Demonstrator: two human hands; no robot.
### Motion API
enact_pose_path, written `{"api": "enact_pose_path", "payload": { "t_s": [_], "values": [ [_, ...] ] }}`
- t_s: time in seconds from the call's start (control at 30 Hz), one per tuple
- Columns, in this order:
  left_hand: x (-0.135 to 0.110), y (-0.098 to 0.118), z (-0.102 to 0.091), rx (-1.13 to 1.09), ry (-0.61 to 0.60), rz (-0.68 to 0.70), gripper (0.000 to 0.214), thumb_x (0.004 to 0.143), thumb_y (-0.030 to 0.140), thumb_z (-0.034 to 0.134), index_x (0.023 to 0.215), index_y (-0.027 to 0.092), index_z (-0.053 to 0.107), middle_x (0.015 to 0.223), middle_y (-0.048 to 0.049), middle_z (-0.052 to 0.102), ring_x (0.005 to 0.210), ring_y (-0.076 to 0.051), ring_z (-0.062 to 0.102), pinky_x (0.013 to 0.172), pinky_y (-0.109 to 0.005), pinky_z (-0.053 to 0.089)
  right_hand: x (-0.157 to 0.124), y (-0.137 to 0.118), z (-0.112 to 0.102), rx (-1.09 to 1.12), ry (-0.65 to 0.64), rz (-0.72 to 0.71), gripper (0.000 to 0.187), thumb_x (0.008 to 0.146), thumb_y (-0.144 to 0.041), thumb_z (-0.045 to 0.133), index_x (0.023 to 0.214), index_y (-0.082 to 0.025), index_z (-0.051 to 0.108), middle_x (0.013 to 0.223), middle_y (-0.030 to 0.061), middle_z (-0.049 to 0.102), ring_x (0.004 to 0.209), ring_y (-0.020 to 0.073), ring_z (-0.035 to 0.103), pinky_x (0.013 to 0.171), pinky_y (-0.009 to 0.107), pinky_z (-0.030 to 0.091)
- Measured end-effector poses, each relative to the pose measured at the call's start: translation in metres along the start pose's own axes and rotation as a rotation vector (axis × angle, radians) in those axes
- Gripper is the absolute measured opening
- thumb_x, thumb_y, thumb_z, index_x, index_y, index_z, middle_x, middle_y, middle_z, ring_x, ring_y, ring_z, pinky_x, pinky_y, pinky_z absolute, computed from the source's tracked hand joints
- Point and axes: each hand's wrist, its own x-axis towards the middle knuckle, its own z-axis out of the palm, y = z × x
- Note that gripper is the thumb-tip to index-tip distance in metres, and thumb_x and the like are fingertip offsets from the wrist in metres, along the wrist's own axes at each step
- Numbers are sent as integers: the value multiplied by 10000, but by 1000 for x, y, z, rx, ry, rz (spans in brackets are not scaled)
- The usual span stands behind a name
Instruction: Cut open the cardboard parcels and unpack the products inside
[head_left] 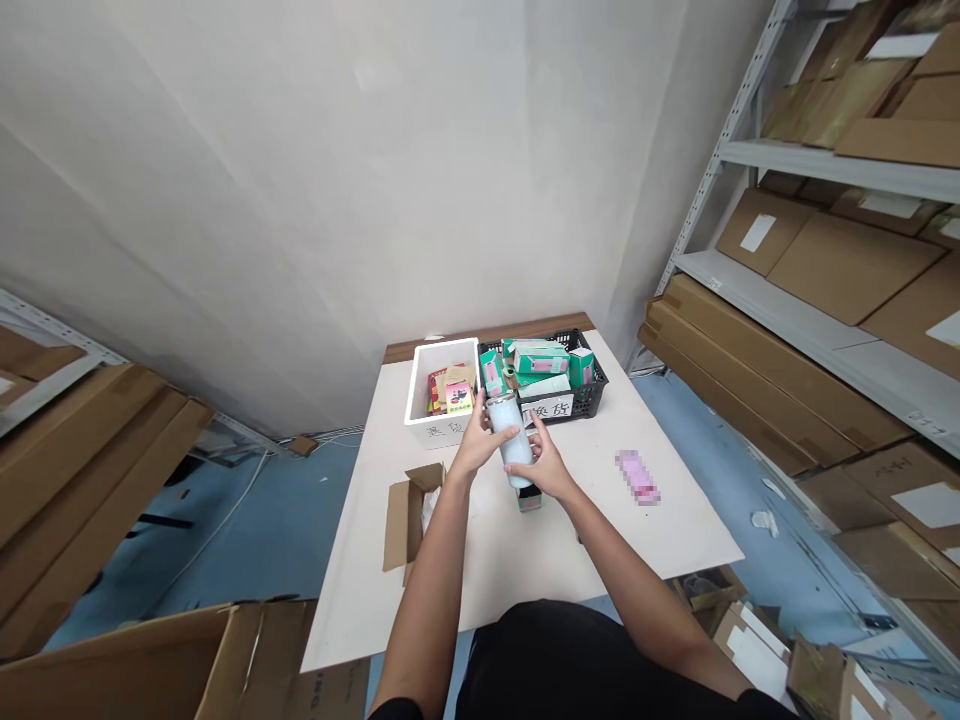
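A pale blue tumbler [510, 432] with a metal-looking rim is held tilted above the middle of the table. My left hand [478, 440] grips its left side, fingers wrapped round it. On the right side my right hand [545, 460] holds it near the lower part. Below the tumbler's base stands a small green box [529, 500], partly hidden. An opened brown carton [405, 520] with raised flaps lies to the left of my left forearm, some whitish wrapping in it.
Behind the hands are a white foam box [442, 430] holding colourful packets and a black basket [592, 400] full of green boxes. A blurred pink item [637, 478] lies on the white table [675, 540]. Shelves of cartons [847, 250] flank both sides.
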Motion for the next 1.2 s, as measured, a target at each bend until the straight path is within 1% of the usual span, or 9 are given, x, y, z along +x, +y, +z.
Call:
{"api": "enact_pose_path", "payload": {
  "t_s": [0.17,0.33,0.5,0.63,0.73,0.83,0.93,1.03,1.2],
  "values": [
    [-1,2,2,-41,-38,-60,1335,701,406,959,1721,299,105,1291,-118,717,1094,-236,700,1004,-436,565,-1,2,-1,48,-71,18,1308,692,-373,916,1714,-370,101,1216,57,650,1036,239,687,930,419,568],
    [0,1,2,21,19,-29,1330,670,358,981,1715,305,161,1360,-129,683,1153,-249,682,1033,-426,550,0,1,-3,-53,13,4,1344,619,-364,962,1707,-355,172,1151,39,632,945,225,669,865,408,583],
    [2,-4,1,-74,-48,-37,1265,730,393,942,1714,318,150,1370,-124,687,1131,-243,698,1037,-443,551,0,3,-5,31,-83,13,1241,722,-333,871,1707,-394,118,1176,37,638,991,224,686,908,423,579],
    [4,-8,2,7,16,39,1169,742,419,931,1693,300,261,1434,-120,647,1230,-262,659,1094,-438,518,1,10,-7,-30,-30,-7,1255,687,-307,888,1703,-388,155,1176,40,627,1002,231,680,915,426,576],
    [5,-14,5,20,-19,55,1109,770,416,902,1685,301,285,1434,-115,649,1241,-264,656,1085,-436,523,3,21,-10,-8,-73,4,1249,676,-308,885,1694,-412,167,1284,57,607,1074,237,673,944,426,566],
    [5,-23,8,73,-29,60,1039,792,415,875,1669,300,330,1496,-126,604,1276,-274,634,1070,-435,527,4,36,-14,-10,-40,21,1205,672,-295,859,1684,-398,214,1276,62,597,1017,224,673,889,408,576],
    [7,-34,8,179,-11,77,873,796,434,862,1574,280,498,1529,-132,572,1289,-288,613,1055,-439,528,3,49,-19,-47,23,26,1173,667,-304,857,1674,-373,259,1228,55,596,959,213,660,846,394,578],
    [9,-45,8,204,-79,100,657,813,463,837,1407,248,655,1466,-135,618,1251,-290,627,1040,-441,530,0,58,-22,-78,53,32,1160,641,-308,871,1654,-369,308,1236,54,584,963,213,647,845,393,571],
    [8,-57,10,238,-22,137,541,861,492,780,1340,261,679,1419,-121,618,1239,-275,619,1018,-409,525,-1,77,-37,29,30,54,1070,645,-284,803,1617,-363,362,1254,61,606,1054,234,653,898,401,555]
  ]
}}
